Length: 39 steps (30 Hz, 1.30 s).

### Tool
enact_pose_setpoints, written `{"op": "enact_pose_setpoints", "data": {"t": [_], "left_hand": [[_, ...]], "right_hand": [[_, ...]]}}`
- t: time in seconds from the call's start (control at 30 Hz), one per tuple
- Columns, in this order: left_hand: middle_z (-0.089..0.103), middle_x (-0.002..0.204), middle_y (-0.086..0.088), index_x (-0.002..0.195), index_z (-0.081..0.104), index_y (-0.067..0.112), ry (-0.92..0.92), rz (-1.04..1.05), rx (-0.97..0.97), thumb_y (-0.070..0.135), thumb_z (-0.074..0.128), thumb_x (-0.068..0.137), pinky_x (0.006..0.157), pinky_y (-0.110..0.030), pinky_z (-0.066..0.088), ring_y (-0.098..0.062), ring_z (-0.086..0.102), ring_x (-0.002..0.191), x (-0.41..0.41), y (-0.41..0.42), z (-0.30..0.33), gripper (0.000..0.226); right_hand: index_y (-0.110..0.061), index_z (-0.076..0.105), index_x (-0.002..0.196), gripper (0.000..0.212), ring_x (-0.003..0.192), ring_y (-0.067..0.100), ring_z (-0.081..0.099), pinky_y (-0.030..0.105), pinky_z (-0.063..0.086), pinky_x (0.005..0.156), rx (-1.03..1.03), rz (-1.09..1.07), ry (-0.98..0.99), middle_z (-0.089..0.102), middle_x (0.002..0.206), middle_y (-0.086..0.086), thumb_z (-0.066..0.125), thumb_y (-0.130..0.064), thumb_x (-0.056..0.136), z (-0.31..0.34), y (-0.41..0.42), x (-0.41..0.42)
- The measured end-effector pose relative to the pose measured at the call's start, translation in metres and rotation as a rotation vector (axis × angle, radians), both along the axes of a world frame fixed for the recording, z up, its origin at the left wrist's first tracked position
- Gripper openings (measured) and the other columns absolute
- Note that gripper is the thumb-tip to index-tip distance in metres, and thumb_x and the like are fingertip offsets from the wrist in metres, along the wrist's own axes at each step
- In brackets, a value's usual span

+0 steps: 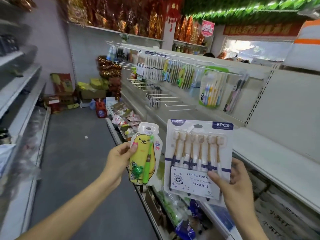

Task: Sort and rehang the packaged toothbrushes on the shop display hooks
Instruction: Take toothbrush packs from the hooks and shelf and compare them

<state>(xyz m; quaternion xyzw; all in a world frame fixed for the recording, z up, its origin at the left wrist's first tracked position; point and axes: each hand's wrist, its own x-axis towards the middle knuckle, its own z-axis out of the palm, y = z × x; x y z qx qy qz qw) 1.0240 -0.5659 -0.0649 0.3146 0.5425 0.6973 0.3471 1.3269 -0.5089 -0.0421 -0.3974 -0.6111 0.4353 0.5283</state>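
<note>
Two packs are held up: left hand (119, 157) pinches the yellow child's toothbrush pack (142, 156), right hand (233, 179) grips the six-brush pack (197, 153).

The right hand's (235, 177) thumb covers the end of the printed lines on the six-brush pack (199, 156), and its fingers lie hidden behind the card. The left hand's (117, 160) fingers are hidden behind the yellow bear pack (143, 153). The left shelves (20, 94) are blurred. Labels on the hanging packs (173, 71) are too small to read.
</note>
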Motion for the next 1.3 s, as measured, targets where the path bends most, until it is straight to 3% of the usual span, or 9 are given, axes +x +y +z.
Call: {"op": "enact_pose_setpoints", "data": {"t": [0.17,0.43,0.57,0.73,0.93,1.13,1.3], "left_hand": [[0.074,0.099,-0.018,0.097,0.071,0.000,-0.002,0.063,0.013,0.020,0.063,0.094,0.064,-0.025,0.059,-0.019,0.070,0.082,-0.057,0.041,-0.002,0.022],[0.073,0.097,-0.014,0.101,0.071,0.000,0.032,0.117,0.056,0.030,0.068,0.085,0.070,-0.027,0.060,-0.019,0.069,0.084,-0.144,0.107,0.001,0.034],[0.076,0.092,-0.010,0.098,0.072,0.002,0.027,0.143,0.060,0.027,0.067,0.087,0.068,-0.026,0.060,-0.016,0.070,0.080,-0.176,0.129,0.001,0.028],[0.075,0.097,-0.014,0.099,0.072,0.001,0.024,0.147,0.046,0.029,0.068,0.085,0.070,-0.028,0.061,-0.019,0.071,0.086,-0.228,0.161,-0.003,0.031],[0.075,0.099,-0.014,0.101,0.072,0.004,-0.002,0.067,0.047,0.017,0.066,0.091,0.069,-0.028,0.062,-0.020,0.072,0.087,-0.293,0.203,-0.010,0.018],[0.075,0.095,-0.012,0.099,0.071,0.005,0.012,-0.053,0.027,0.019,0.069,0.086,0.062,-0.027,0.061,-0.016,0.072,0.076,-0.363,0.244,-0.003,0.019],[0.077,0.087,-0.005,0.093,0.072,0.012,0.083,-0.079,-0.046,0.019,0.070,0.090,0.054,-0.030,0.060,-0.012,0.071,0.067,-0.410,0.267,0.010,0.008]], "right_hand": [[-0.029,0.057,0.112,0.050,0.096,0.019,0.073,0.039,0.062,0.081,0.015,0.038,0.049,0.075,0.103,-0.008,0.079,0.000,0.077,-0.003,0.064,-0.055],[-0.029,0.058,0.111,0.048,0.103,0.023,0.070,0.043,0.057,0.089,0.100,0.125,0.065,0.073,0.109,0.002,0.079,-0.003,0.076,-0.008,0.161,-0.142],[-0.031,0.059,0.110,0.048,0.103,0.024,0.071,0.044,0.056,0.091,0.104,0.149,0.066,0.073,0.111,0.004,0.080,-0.011,0.072,-0.008,0.189,-0.173],[-0.025,0.058,0.111,0.048,0.097,0.021,0.072,0.037,0.059,0.085,0.086,0.159,0.062,0.075,0.107,0.001,0.077,0.002,0.076,-0.008,0.224,-0.221],[-0.020,0.056,0.114,0.047,0.099,0.020,0.072,0.045,0.058,0.089,0.085,0.103,0.051,0.074,0.109,0.001,0.077,0.004,0.079,-0.006,0.256,-0.286],[-0.019,0.056,0.112,0.045,0.099,0.016,0.071,0.032,0.059,0.086,0.120,-0.003,0.044,0.073,0.107,-0.003,0.078,0.003,0.079,-0.002,0.269,-0.355],[-0.012,0.055,0.115,0.045,0.098,0.017,0.070,0.023,0.057,0.082,0.125,-0.075,0.062,0.074,0.105,-0.002,0.078,0.005,0.079,0.005,0.269,-0.401]]}}
